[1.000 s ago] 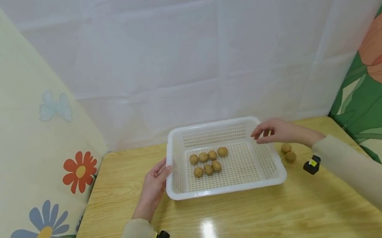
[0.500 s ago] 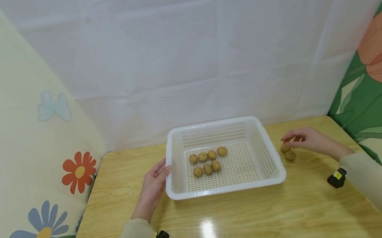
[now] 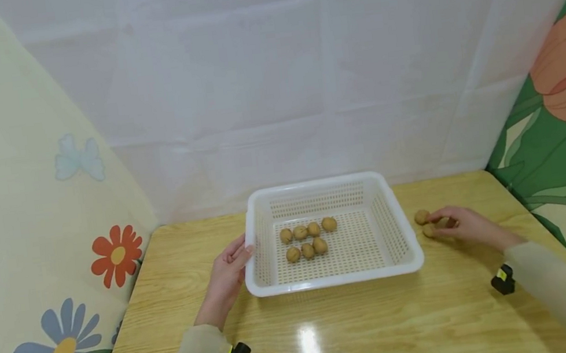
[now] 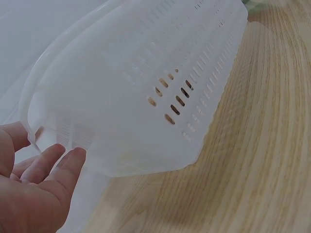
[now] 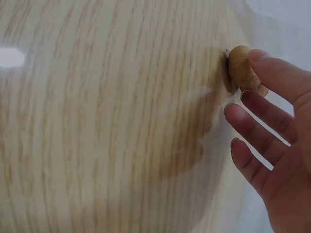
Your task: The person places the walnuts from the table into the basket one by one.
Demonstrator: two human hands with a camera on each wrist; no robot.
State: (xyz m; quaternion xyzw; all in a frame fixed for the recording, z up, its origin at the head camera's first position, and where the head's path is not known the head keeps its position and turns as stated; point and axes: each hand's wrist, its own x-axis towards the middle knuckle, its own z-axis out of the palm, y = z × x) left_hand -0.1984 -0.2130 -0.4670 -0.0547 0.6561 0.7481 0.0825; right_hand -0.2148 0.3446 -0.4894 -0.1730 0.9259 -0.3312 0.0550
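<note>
A white plastic basket stands on the wooden table, with several walnuts in two rows on its slotted floor. My left hand holds the basket's left rim; in the left wrist view the thumb lies over the rim and the fingers are against the outer wall. Right of the basket, my right hand pinches the nearer walnut of two on the table. The other walnut lies just behind it. In the right wrist view, thumb and index finger meet a walnut, partly covered by the thumb.
The wooden table extends in front of the basket and to both sides. A white cloth backdrop rises close behind the basket. Flower-printed panels stand left and right. Each wrist carries a small black camera.
My right hand has moved from above the basket's right rim, rightward and down to the two walnuts on the table, and now pinches the nearer one. The left hand and basket stay put.
</note>
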